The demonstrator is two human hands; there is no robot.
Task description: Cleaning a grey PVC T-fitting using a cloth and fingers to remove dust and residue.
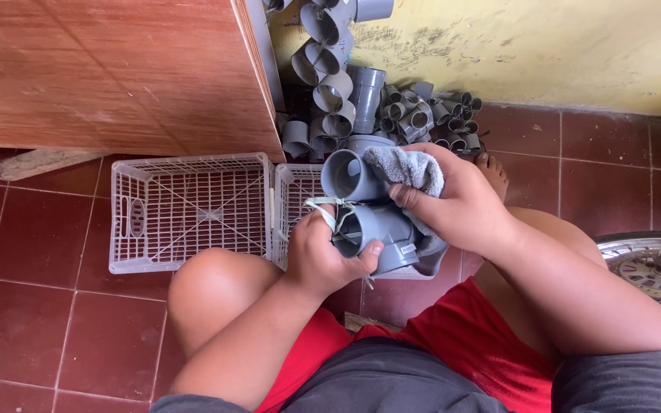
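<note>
My left hand (319,256) grips a grey plastic pipe fitting (365,210), a branched piece with round open sockets, thumb across its lower socket. A pale string loops around the fitting near my fingers. My right hand (457,199) presses a grey cloth (411,168) against the top and right side of the same fitting. Both hands hold it above a white plastic basket (292,187), in front of my knees.
A second white lattice basket (189,210) sits to the left on the red tile floor. A pile of grey pipe fittings (392,115) lies against the yellow wall. A brown wooden cabinet (116,73) stands at upper left. Part of a wheel (656,268) shows at right.
</note>
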